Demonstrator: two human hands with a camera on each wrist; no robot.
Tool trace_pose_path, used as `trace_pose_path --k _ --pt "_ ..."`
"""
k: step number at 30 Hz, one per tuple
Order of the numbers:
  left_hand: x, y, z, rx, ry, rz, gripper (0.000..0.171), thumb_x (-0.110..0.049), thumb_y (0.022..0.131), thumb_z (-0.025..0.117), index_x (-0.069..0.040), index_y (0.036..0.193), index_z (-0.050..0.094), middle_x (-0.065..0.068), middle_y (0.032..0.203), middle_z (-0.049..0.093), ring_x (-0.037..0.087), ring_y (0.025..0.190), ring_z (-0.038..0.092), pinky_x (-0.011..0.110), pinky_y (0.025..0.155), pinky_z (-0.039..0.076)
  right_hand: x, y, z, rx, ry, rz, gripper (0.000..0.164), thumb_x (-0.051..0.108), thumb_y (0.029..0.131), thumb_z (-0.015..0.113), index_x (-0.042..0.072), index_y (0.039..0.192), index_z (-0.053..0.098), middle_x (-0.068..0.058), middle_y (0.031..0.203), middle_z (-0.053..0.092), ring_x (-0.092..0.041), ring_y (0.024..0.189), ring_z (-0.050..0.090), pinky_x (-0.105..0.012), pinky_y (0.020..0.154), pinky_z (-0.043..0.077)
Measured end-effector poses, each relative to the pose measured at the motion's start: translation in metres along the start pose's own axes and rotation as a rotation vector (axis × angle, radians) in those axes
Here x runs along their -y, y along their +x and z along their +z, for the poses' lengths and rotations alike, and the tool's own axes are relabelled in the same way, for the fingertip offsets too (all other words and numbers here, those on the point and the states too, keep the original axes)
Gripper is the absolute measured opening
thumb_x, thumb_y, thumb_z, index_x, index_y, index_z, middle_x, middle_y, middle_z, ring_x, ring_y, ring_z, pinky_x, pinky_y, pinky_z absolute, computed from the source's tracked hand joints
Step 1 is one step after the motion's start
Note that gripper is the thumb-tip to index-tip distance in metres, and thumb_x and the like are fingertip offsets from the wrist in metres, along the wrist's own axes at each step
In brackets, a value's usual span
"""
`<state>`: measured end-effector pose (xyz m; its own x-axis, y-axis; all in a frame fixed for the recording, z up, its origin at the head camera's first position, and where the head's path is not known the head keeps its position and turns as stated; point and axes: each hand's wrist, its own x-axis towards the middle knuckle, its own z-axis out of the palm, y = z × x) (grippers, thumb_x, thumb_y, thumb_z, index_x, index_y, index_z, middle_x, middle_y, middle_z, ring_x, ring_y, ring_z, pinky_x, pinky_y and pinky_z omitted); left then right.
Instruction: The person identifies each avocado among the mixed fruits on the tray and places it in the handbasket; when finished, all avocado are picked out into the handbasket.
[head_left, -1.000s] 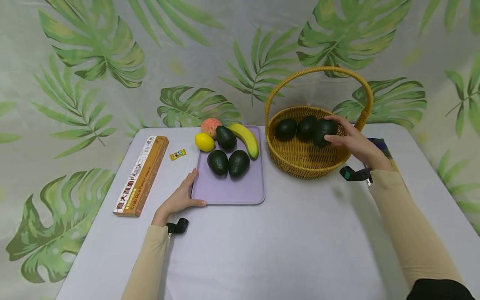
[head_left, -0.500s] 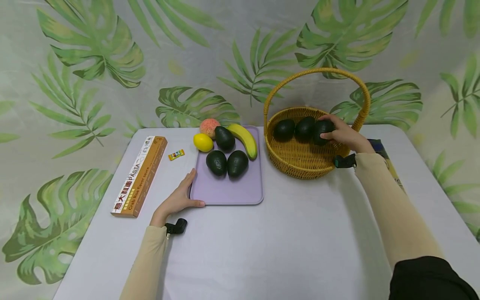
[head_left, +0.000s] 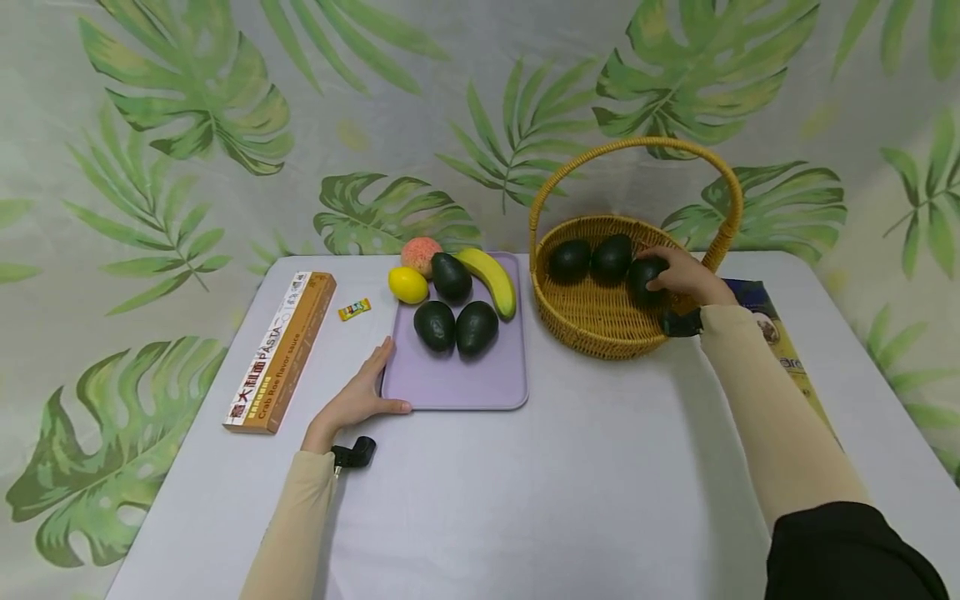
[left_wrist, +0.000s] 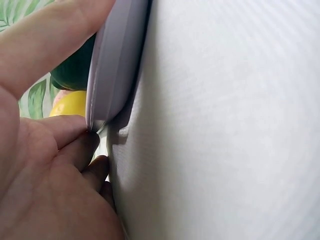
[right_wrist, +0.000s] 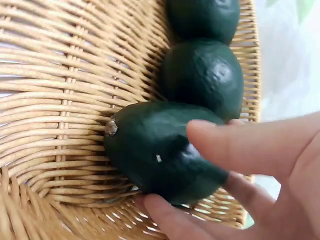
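Note:
My right hand (head_left: 684, 277) reaches into a wicker basket (head_left: 600, 346) with a tall handle. Its thumb and fingers curl around a dark green avocado (right_wrist: 150, 150), which lies low in the basket beside two others, the middle avocado (right_wrist: 202, 75) and the far avocado (head_left: 570, 261). At the near left corner of a lilac tray (head_left: 461, 387), my left hand (head_left: 356, 396) rests with thumb along the front edge and extended fingers touching the left side. Avocados (head_left: 477, 329), a banana (head_left: 491, 279), a lemon (head_left: 408, 285) and a peach (head_left: 422, 255) are on or at the tray.
A pasta box (head_left: 281, 354) lies at the table's left, near a small yellow packet (head_left: 355, 309). Right of the basket, a dark blue and yellow package (head_left: 783, 350) is partly behind my right forearm. A leaf-print cloth (head_left: 390, 125) hangs behind the table.
My right hand has moved left and down with the avocado, from above the basket's right side to its bottom next to the other two. The left hand and tray stay put.

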<state>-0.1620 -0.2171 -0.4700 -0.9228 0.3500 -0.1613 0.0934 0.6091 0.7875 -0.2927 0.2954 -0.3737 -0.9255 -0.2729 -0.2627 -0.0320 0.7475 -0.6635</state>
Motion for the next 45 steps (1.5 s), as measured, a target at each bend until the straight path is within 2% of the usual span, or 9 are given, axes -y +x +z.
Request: trace_pose_path --k 6,8,11,14,20,27,34,40,45 --pt "0.001 0.0 0.0 -0.001 0.005 -0.001 0.117 -0.031 0.074 0.083 -0.005 0.153 0.001 0.017 0.158 -0.003 0.035 0.143 -0.006 0.053 0.113 0.001 0.008 -0.007 -0.007 0.102 0.07 0.029 0.059 0.004 0.095 0.05 -0.002 0.148 0.024 -0.032 0.152 0.003 -0.05 0.135 0.009 -0.064 0.102 0.023" --pt "0.002 0.001 0.0 -0.002 0.007 -0.003 0.117 -0.032 0.074 0.083 -0.005 0.153 0.001 0.017 0.158 -0.003 0.035 0.144 -0.005 0.053 0.113 0.002 0.013 -0.012 -0.008 0.123 0.081 0.023 0.059 0.004 0.098 0.048 -0.003 0.149 0.02 -0.031 0.153 0.003 -0.05 0.136 0.01 -0.064 0.102 0.024" --pt "0.003 0.001 0.001 0.0 0.007 -0.004 0.117 -0.031 0.074 0.083 -0.005 0.154 0.002 0.017 0.158 -0.003 0.035 0.143 -0.005 0.054 0.113 0.002 0.018 -0.022 -0.009 0.129 0.083 0.007 0.056 0.006 0.1 0.045 -0.004 0.149 0.02 -0.032 0.152 0.006 -0.051 0.135 0.014 -0.064 0.101 0.027" --pt "0.003 0.0 0.002 0.0 0.007 -0.007 0.116 -0.031 0.074 0.083 -0.006 0.154 0.002 0.017 0.158 -0.002 0.035 0.143 -0.005 0.054 0.113 0.002 0.024 -0.032 -0.007 0.107 0.097 -0.031 0.054 0.01 0.101 0.045 -0.004 0.148 0.023 -0.034 0.15 0.013 -0.051 0.129 0.029 -0.06 0.099 0.035" --pt "0.003 -0.001 0.001 -0.004 0.009 -0.007 0.116 -0.032 0.074 0.083 -0.006 0.154 0.002 0.017 0.159 -0.002 0.035 0.144 -0.005 0.054 0.113 0.002 0.024 -0.053 0.004 0.046 0.215 -0.102 0.053 0.02 0.102 0.047 -0.001 0.148 0.028 -0.026 0.149 0.025 -0.039 0.119 0.049 -0.035 0.09 0.049" --pt "0.003 -0.001 0.001 -0.004 0.014 -0.012 0.117 -0.032 0.073 0.083 -0.007 0.154 0.002 0.015 0.159 -0.002 0.033 0.144 -0.004 0.052 0.113 0.003 0.031 -0.066 0.028 0.043 0.406 -0.195 0.055 0.025 0.1 0.052 0.001 0.145 0.033 -0.021 0.147 0.033 -0.023 0.111 0.059 -0.037 0.094 0.048" --pt "0.002 -0.001 0.0 -0.004 0.004 0.001 0.118 -0.033 0.073 0.083 -0.005 0.154 0.002 0.017 0.158 -0.002 0.035 0.144 -0.004 0.054 0.113 0.002 0.058 -0.068 0.064 0.102 0.427 -0.319 0.049 0.019 0.099 0.053 0.0 0.142 0.039 -0.021 0.144 0.039 -0.035 0.112 0.056 -0.04 0.093 0.049" --pt "0.002 0.0 0.0 -0.005 0.008 -0.001 0.118 -0.033 0.073 0.083 -0.006 0.154 0.002 0.016 0.159 -0.002 0.034 0.144 -0.004 0.052 0.113 0.003 0.079 -0.061 0.099 0.175 0.425 -0.356 0.044 0.015 0.097 0.056 0.006 0.139 0.046 -0.015 0.14 0.045 -0.039 0.108 0.057 -0.036 0.09 0.05" --pt "0.003 0.0 0.001 -0.009 0.009 0.001 0.117 -0.033 0.073 0.083 -0.005 0.154 0.002 0.016 0.159 -0.002 0.035 0.144 -0.004 0.053 0.113 0.002 0.088 -0.049 0.126 0.241 0.464 -0.385 0.046 0.011 0.096 0.056 0.006 0.14 0.045 -0.015 0.143 0.041 -0.04 0.109 0.057 -0.041 0.089 0.05"
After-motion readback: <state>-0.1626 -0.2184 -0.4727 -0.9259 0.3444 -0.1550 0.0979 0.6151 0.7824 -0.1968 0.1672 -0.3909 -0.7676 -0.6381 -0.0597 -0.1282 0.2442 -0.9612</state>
